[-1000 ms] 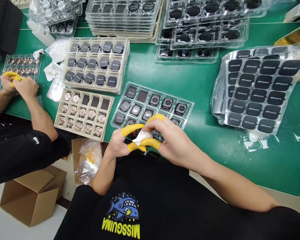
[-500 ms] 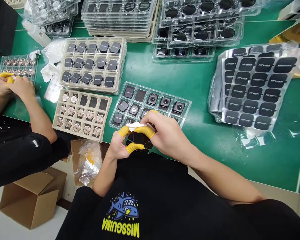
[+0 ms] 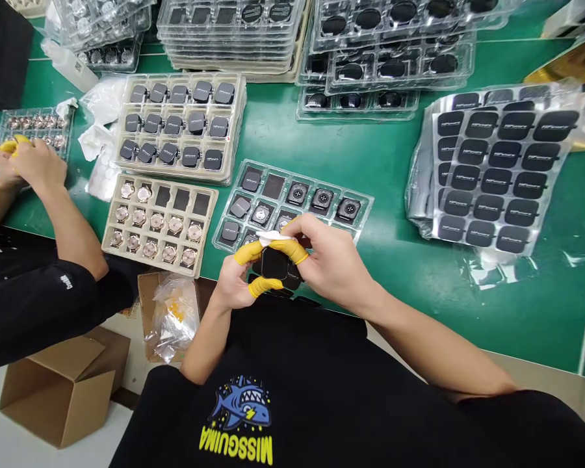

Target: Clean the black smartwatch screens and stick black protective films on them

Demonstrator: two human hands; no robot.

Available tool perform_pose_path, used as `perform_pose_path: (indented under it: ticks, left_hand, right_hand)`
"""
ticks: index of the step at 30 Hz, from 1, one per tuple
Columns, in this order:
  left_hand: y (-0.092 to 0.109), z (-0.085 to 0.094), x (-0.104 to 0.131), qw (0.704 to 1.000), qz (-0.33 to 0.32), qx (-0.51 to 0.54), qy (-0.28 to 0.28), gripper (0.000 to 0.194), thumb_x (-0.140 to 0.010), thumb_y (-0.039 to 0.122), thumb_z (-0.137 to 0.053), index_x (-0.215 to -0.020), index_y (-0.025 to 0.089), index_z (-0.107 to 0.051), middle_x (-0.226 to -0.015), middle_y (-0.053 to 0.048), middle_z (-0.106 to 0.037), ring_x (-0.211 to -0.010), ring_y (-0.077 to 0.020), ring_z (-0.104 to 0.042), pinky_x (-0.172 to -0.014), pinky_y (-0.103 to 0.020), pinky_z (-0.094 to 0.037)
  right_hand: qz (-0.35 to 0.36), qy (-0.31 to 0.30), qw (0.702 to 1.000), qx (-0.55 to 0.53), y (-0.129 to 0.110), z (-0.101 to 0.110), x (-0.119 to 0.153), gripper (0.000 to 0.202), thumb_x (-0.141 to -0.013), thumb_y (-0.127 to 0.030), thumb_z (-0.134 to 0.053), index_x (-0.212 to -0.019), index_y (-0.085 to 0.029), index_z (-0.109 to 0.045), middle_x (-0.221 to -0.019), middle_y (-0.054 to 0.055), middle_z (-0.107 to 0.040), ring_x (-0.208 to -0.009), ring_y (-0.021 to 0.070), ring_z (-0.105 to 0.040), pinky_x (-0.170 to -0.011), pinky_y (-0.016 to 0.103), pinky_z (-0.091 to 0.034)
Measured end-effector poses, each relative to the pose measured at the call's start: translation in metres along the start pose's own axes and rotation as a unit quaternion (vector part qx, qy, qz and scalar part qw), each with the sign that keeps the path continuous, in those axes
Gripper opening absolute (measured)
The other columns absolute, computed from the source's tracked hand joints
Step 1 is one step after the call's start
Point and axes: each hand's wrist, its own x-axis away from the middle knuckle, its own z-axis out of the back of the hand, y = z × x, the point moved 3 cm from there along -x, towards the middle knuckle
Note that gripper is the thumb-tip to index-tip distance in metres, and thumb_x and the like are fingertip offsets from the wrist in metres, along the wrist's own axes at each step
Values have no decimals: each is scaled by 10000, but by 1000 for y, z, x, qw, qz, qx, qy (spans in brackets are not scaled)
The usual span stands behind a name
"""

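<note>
My left hand [image 3: 234, 279], with yellow finger covers, is closed on a square black watch case [image 3: 275, 264] held near the table's front edge. Pinched in my right hand [image 3: 329, 257] is a white cloth [image 3: 272, 238], which touches the upper edge of the case. Just beyond my hands lies a clear tray [image 3: 363, 218] with black watch cases, some showing their round backs. A black sheet lies partly hidden under my hands. To the left, a beige tray [image 3: 208, 240] holds rose-gold watches.
Stacked trays of black squares [image 3: 174, 125] and more stacks [image 3: 229, 49] stand behind. Label sheets [image 3: 497, 169] lie at right. At far left a person's hands [image 3: 41, 162] work over a tray. Cardboard boxes [image 3: 41, 403] are below the table.
Both my hands have shifted slightly right, and the face of the black watch case shows more. The other person's hands have moved a little.
</note>
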Motion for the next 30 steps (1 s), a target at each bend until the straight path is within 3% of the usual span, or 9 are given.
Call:
perform_pose_path:
  ticks: [5,8,14,21,26,30]
  left_hand:
    - [8,-1,-3,999,-16,32,10,760,-874,508,-996,-1529,233,-726,-1308,-126,-888,-1126,-268,-901,-999,-291,-718]
    - [10,0,-2,999,-5,43,22,775,-856,441,-1022,-1541,242,-721,-1351,-132,-878,-1172,-285,-898,-1002,-288,-723]
    - [6,2,4,998,13,44,33,781,-862,506,-1007,-1534,228,-722,-1345,-149,-877,-1191,-313,-895,-1027,-344,-739]
    - [12,1,1,998,12,56,36,773,-875,599,-965,-1520,241,-733,-1253,-121,-894,-1114,-287,-907,-928,-314,-747]
    - [16,4,-2,999,3,8,32,763,-873,607,-968,-1503,239,-744,-1239,-112,-899,-1059,-273,-905,-948,-337,-745]
    - [18,6,-2,997,4,-71,-14,741,-913,624,-926,-1512,231,-736,-1303,-137,-887,-1120,-299,-893,-986,-376,-742]
  right_hand:
    - [-90,29,983,-155,5,5,-2,143,-1055,-315,-751,-992,-282,-626,-854,-4,-683,-697,175,-628,-587,308,-516]
    - [-79,57,979,-178,2,18,-1,172,-1073,-413,-788,-1038,-283,-680,-924,16,-718,-776,187,-672,-650,323,-560]
    - [-7,64,993,-98,-9,38,8,52,-1088,-326,-772,-1068,-294,-736,-972,25,-762,-822,206,-686,-724,358,-573]
    - [24,78,995,-56,-11,43,8,43,-1072,-262,-765,-1092,-294,-743,-932,27,-755,-796,214,-692,-677,360,-575]
    - [132,9,991,16,-26,36,7,96,-1077,-186,-753,-1122,-270,-745,-951,32,-772,-775,187,-684,-676,328,-554]
    - [209,-13,969,134,-32,19,10,142,-1082,-116,-677,-1103,-232,-756,-929,60,-748,-808,212,-666,-684,340,-514]
